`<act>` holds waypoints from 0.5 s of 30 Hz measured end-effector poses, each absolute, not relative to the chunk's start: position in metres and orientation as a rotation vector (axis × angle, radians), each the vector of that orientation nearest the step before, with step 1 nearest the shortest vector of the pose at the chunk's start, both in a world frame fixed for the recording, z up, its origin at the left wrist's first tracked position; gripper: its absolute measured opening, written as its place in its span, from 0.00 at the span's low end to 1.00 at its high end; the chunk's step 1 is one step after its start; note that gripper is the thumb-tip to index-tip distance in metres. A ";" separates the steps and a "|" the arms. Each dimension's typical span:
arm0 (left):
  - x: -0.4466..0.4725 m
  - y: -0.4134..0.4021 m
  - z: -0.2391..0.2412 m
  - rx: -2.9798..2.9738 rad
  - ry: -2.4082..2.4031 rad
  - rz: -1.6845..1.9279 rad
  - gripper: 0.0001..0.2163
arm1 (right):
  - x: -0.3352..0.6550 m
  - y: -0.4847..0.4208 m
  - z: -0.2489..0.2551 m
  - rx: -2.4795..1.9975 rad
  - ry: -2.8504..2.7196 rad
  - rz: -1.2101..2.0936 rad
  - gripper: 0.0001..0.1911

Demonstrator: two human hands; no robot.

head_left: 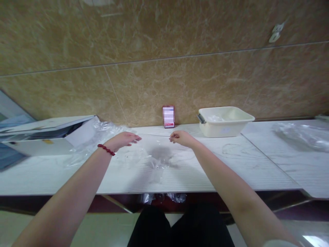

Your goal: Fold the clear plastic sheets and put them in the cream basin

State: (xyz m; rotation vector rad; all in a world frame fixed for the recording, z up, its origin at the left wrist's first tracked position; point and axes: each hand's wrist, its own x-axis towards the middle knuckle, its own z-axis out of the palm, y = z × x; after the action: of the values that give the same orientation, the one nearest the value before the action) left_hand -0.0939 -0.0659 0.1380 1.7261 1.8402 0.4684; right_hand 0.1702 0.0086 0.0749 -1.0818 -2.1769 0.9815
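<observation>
A clear plastic bag hangs and spreads over the white table, its top edge stretched between my two hands. My right hand is closed in a pinch on the bag's right corner. At the bag's left side, my left hand has its fingers stretched out, the thumb below and apart from them. Whether its fingertips touch the film is unclear. A red bead bracelet circles my left wrist.
A phone leans against the marbled wall. To its right stands a cream plastic bin with clear film inside. An open white box and clear plastic lie left; more plastic bags lie far right.
</observation>
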 end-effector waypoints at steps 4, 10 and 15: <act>-0.069 -0.072 0.134 2.232 2.180 0.398 0.25 | 0.170 0.000 0.104 -1.131 -2.293 0.867 0.06; 0.007 -0.087 0.129 2.576 2.058 0.563 0.24 | 0.161 -0.025 0.149 -1.219 -2.481 0.790 0.05; 0.024 -0.059 0.132 2.620 1.916 0.599 0.11 | 0.157 -0.026 0.169 -1.332 -2.514 0.674 0.03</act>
State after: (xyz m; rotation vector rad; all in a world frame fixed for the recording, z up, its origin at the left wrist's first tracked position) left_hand 0.0236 -0.0589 0.1317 2.6203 1.9157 0.5987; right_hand 0.1569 -0.0256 0.1686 -1.3322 -2.5140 0.6744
